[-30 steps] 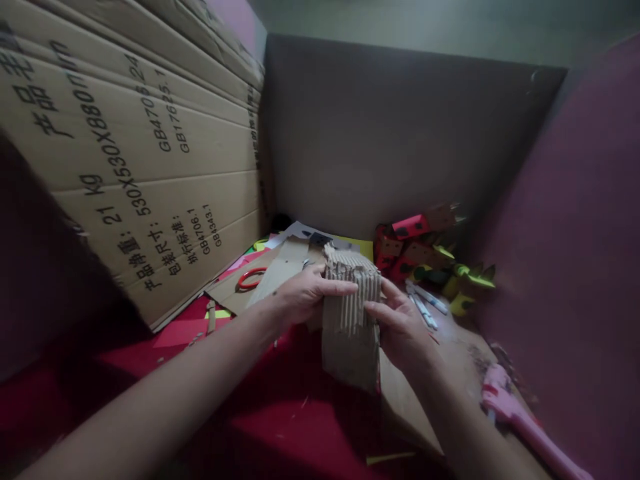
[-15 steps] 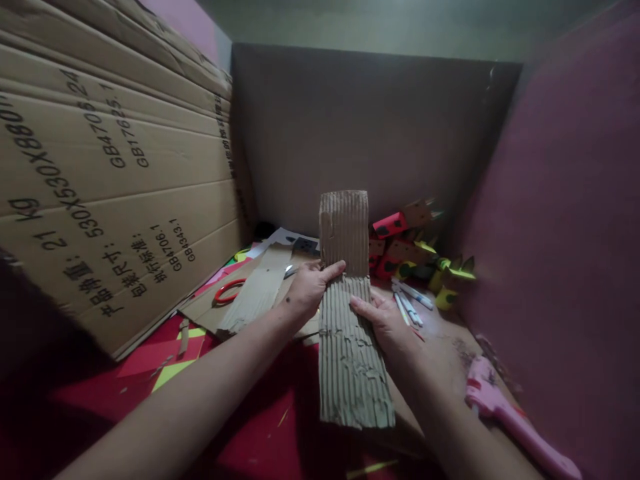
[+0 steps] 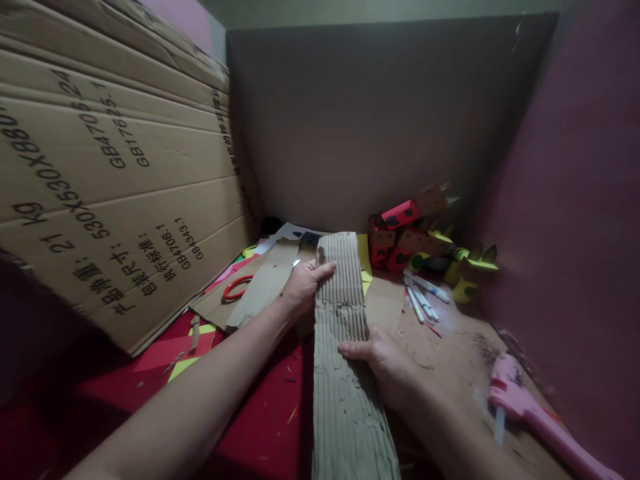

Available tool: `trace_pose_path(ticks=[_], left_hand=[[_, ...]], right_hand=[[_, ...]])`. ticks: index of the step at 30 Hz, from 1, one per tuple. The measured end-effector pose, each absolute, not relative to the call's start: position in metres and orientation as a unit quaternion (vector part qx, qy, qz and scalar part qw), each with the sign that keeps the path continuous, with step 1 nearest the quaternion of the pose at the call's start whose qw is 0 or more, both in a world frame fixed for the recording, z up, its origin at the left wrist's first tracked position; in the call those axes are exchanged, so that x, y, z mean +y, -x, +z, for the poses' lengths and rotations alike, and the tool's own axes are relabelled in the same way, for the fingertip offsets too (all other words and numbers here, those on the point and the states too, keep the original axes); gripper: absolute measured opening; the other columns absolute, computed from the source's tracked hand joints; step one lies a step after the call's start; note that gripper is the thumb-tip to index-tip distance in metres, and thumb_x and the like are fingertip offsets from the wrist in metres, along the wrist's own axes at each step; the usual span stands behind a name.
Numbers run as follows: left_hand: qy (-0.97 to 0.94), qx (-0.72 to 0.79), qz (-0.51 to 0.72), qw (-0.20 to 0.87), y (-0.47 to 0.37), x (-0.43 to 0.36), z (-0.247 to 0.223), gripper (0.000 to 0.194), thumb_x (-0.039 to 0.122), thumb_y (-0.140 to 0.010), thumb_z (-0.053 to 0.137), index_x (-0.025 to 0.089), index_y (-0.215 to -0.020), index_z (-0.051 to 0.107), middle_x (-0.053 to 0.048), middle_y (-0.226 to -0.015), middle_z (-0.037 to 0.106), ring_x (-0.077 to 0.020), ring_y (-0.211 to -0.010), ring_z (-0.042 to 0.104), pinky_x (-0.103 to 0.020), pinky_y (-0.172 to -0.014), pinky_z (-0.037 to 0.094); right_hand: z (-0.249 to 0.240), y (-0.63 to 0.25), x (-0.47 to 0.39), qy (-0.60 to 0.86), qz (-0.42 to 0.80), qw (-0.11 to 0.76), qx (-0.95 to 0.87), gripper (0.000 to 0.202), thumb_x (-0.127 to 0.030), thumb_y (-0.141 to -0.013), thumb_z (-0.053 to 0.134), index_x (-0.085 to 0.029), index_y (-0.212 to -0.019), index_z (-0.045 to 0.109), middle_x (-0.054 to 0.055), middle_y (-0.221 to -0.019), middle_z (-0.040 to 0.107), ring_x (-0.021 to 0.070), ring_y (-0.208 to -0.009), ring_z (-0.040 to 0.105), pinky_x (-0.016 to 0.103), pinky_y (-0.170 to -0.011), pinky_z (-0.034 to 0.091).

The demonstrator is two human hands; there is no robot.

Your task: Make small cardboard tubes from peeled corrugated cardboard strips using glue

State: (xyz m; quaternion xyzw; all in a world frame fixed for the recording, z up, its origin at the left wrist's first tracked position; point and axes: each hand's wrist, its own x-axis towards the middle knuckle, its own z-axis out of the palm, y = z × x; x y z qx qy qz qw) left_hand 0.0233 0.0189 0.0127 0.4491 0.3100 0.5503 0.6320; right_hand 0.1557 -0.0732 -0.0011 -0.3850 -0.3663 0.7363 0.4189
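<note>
The corrugated cardboard strip (image 3: 343, 393) is positioned between the left hand (image 3: 303, 283) and right hand (image 3: 390, 363), aligned from 12 to 6 o'clock. The left forearm (image 3: 200, 393) is extended from 7 o'clock, the right forearm (image 3: 453, 423) from 5. Both edges are gripped, the left hand farther out, thumbs laid on the ridged face.

Dim light leaves the grey back panel (image 3: 390, 127) shadowy, the lower left dark and the pink wall (image 3: 580, 200) blurred
</note>
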Motion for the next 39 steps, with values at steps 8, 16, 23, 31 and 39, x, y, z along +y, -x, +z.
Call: trace_pose_path(ticks=[8, 16, 23, 31, 39], left_hand=[[-0.431, 0.362, 0.621, 0.545, -0.007, 0.033, 0.011, 0.029, 0.04, -0.068, 0.069, 0.013, -0.074, 0.065, -0.002, -0.065, 0.067, -0.0136, -0.056, 0.06, -0.026, -0.058, 0.048], [-0.463, 0.401, 0.58, 0.536, -0.026, 0.016, 0.005, 0.02, 0.026, -0.065, 0.071, 0.012, -0.054, 0.061, 0.001, -0.052, 0.06, -0.011, -0.05, 0.051, -0.021, -0.047, 0.038], [-0.421, 0.42, 0.554, 0.583, -0.016, 0.029, 0.008, 0.037, 0.045, -0.084, 0.046, 0.015, -0.066, 0.056, 0.002, -0.047, 0.051, -0.0072, -0.035, 0.041, -0.018, -0.033, 0.026], [-0.582, 0.374, 0.417, 0.59, -0.013, 0.007, 0.031, 0.032, 0.043, -0.067, 0.07, 0.014, -0.073, 0.058, 0.001, -0.059, 0.056, -0.005, -0.04, 0.046, -0.015, -0.033, 0.03], [-0.68, 0.353, 0.302, 0.567, -0.013, -0.002, 0.036, 0.016, 0.018, -0.059, 0.074, 0.012, -0.062, 0.06, 0.004, -0.047, 0.052, -0.0043, -0.037, 0.04, -0.016, -0.035, 0.028]], right_hand=[[-0.004, -0.155, -0.078, 0.34, 0.809, 0.337, -0.34, 0.037, -0.01, -0.052, 0.069, -0.013, -0.088, 0.062, 0.004, -0.068, 0.066, 0.0163, -0.057, 0.061, 0.032, -0.059, 0.049], [-0.005, -0.157, -0.063, 0.367, 0.733, 0.458, -0.344, 0.031, -0.016, -0.055, 0.07, -0.012, -0.085, 0.065, 0.005, -0.064, 0.069, 0.0189, -0.055, 0.063, 0.033, -0.06, 0.049], [-0.003, -0.154, -0.067, 0.406, 0.699, 0.49, -0.326, 0.03, -0.016, -0.054, 0.069, -0.013, -0.083, 0.066, 0.006, -0.064, 0.07, 0.0206, -0.054, 0.063, 0.036, -0.061, 0.05], [0.002, -0.168, -0.055, 0.347, 0.62, 0.63, -0.312, 0.046, -0.005, -0.058, 0.064, -0.02, -0.101, 0.063, 0.003, -0.081, 0.072, 0.0239, -0.073, 0.066, 0.037, -0.067, 0.053], [-0.007, -0.165, -0.056, 0.303, 0.695, 0.585, -0.289, 0.035, -0.008, -0.058, 0.068, -0.013, -0.093, 0.066, 0.006, -0.074, 0.071, 0.0225, -0.065, 0.066, 0.038, -0.069, 0.052]])
